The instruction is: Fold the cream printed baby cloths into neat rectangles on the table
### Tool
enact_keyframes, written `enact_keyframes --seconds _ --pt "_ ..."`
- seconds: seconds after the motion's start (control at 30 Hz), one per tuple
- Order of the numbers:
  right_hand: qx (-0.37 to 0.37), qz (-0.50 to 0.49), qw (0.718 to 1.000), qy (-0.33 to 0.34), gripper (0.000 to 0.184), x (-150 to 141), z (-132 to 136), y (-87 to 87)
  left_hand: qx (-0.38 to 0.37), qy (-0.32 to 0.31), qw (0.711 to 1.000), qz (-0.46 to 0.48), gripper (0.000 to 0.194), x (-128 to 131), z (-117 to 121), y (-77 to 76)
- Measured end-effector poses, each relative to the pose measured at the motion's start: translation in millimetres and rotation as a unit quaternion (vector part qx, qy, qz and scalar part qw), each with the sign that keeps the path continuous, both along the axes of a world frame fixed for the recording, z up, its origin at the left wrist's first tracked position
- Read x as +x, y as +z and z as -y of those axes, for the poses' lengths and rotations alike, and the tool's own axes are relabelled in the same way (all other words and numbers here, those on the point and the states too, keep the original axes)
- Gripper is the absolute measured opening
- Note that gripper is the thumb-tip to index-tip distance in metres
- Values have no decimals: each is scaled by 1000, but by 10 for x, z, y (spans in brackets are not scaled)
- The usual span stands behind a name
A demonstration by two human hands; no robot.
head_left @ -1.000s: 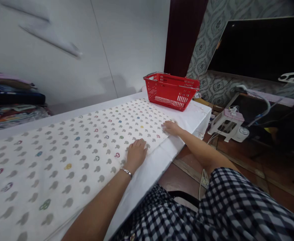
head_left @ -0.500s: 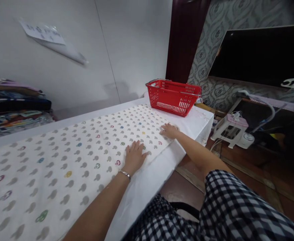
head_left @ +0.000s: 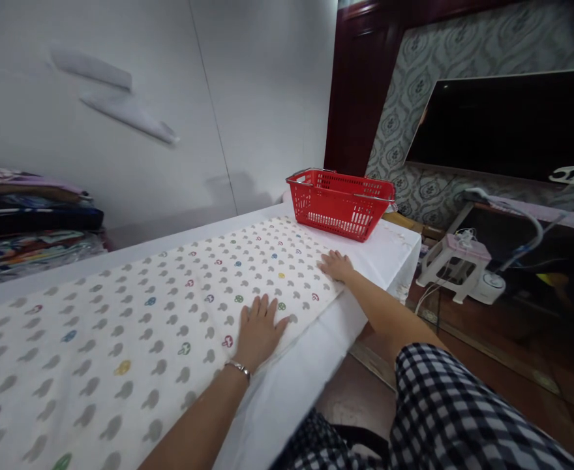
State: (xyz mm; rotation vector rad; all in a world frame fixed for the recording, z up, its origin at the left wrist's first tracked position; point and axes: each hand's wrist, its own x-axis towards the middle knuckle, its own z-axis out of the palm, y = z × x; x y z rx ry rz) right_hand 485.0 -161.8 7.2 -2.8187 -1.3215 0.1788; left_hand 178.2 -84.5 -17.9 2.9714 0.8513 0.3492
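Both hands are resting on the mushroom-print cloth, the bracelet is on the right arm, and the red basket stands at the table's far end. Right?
Not quite: the head view shows the bracelet on the left arm. The left hand and right hand do rest on the mushroom-print cloth, with the red basket at the far end of the table.

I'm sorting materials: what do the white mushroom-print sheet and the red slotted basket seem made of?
The white mushroom-print sheet: probably matte cloth, lying flat with faint creases; fibre can't be told.
The red slotted basket: likely smooth moulded plastic, given its uniform colour and regular openings; its thin silvery handles look metallic.
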Motion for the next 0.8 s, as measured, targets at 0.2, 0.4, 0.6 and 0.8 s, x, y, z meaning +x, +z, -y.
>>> enact_keyframes --seconds 0.2,0.4,0.6,0.8 --pt "-25 6 1000 -3 55 109 32 -69 -11 -2 1000 8 58 -14 13 2" --pt "-27 25 999 -1 50 122 78 -87 -99 12 995 -27 64 -64 -31 162" --pt "2 38 998 -47 49 117 86 -97 -64 40 997 -30 61 -597 -158 210" --pt "47 88 987 -126 46 173 335 -64 -48 113 991 -47 61 -1379 -213 145"
